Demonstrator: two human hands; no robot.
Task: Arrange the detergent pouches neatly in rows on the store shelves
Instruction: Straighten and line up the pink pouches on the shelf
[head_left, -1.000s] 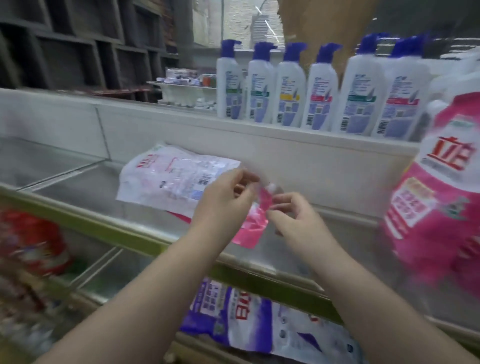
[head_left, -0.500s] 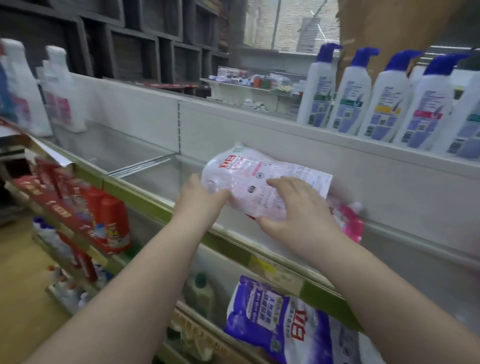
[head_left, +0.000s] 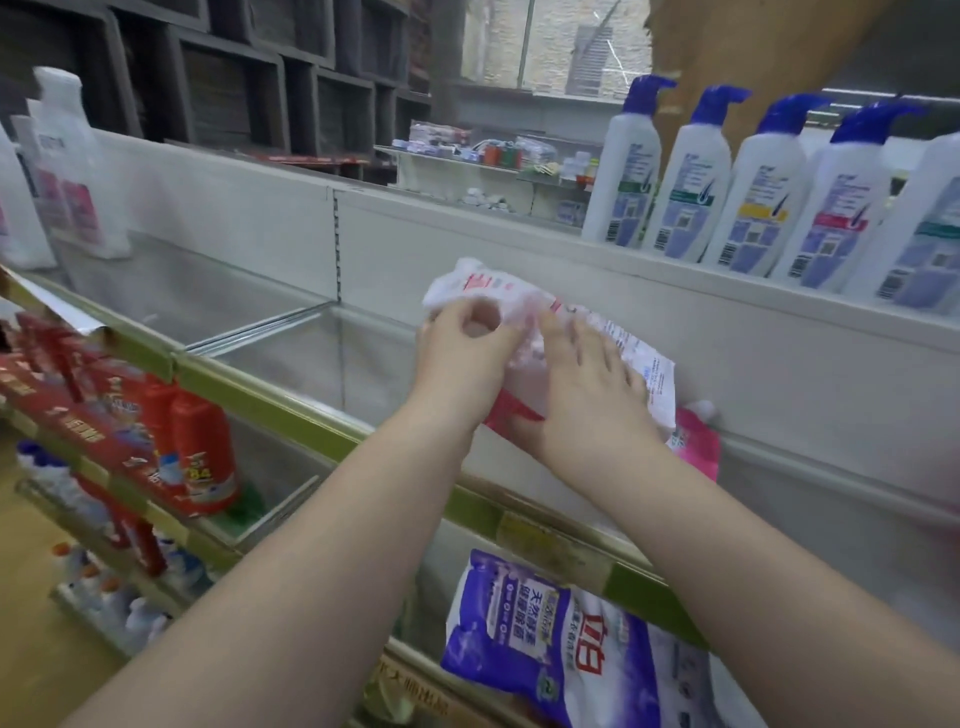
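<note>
A white-and-pink detergent pouch leans against the white back wall of the middle shelf, its printed back side toward me. My left hand grips its upper left end with curled fingers. My right hand lies flat on the pouch's face, fingers spread. A pink pouch with a spout shows behind and below it, at the right. A purple-and-white pouch lies on the shelf below.
Several white pump bottles with blue caps stand on the ledge above the back wall. Red bottles fill the lower shelf at left. White pouches stand at the far left of the middle shelf. The shelf's front rail is green.
The view swung left and the pouch rose from lying flat to leaning on the back wall. My right hand moved from the pink spout onto the pouch's face; my left slid to its upper end.
</note>
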